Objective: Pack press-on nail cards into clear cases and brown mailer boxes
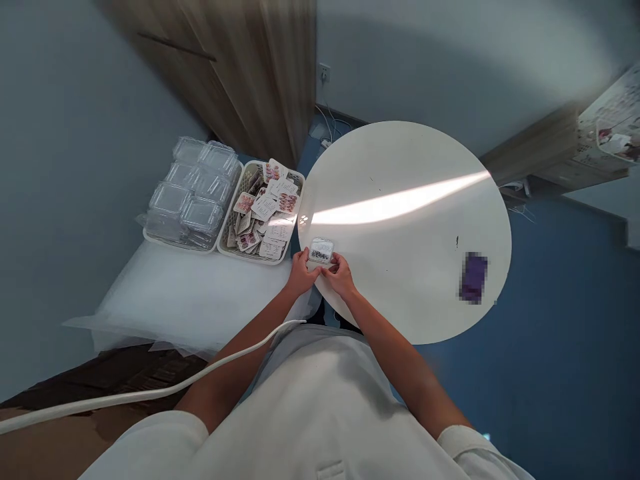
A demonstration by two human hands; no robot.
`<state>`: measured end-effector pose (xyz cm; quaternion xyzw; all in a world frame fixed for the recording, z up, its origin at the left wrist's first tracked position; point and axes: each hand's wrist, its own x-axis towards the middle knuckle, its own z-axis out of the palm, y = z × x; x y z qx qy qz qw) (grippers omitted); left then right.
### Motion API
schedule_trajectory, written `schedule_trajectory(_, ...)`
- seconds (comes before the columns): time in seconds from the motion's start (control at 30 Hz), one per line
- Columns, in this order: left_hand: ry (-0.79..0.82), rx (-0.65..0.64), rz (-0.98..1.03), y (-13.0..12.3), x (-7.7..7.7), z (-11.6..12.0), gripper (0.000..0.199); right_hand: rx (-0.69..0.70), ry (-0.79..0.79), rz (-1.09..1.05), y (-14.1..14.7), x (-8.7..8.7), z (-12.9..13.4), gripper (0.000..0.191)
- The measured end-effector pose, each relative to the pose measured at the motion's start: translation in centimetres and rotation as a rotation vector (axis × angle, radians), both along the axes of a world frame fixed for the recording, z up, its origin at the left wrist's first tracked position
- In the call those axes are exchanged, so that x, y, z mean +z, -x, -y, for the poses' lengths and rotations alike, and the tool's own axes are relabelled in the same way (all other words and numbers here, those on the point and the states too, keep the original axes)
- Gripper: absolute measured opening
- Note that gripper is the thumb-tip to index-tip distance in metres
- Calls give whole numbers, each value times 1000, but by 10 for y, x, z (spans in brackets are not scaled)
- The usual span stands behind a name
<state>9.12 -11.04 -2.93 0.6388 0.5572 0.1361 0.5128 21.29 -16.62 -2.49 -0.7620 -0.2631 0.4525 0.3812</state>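
Observation:
Between my two hands is a small clear plastic box (pixel 321 250), with whitish contents and a dark printed or patterned band across its lower half. My left hand (pixel 302 274) grips the box at its left side and lower edge. On the opposite side, my right hand (pixel 341 275) has its fingers curled at the box's lower right corner. Both thumbs come close together along the near edge. The box is at the left rim of a round white table (pixel 400 280). Its exact contents are too small to make out.
Left of the table stands a white basket (pixel 225 247) heaped with printed cards (pixel 265 207). Beside it, another basket (pixel 175 244) holds stacked clear plastic boxes (pixel 170 198). Translucent sheeting (pixel 190 293) lies in front. A blurred purple object (pixel 473 277) rests on the table's right. A white cable (pixel 150 396) crosses my left arm.

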Motion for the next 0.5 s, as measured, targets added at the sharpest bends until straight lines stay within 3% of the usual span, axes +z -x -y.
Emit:
schedule_trajectory(0.2,-18,-2,16,2,-2,3,76,-18,-36,-39,0,0,3,74)
schedule_trajectory(0.5,-19,13,64,6,10,19,83,48,-98,-199,-1,9,24,90)
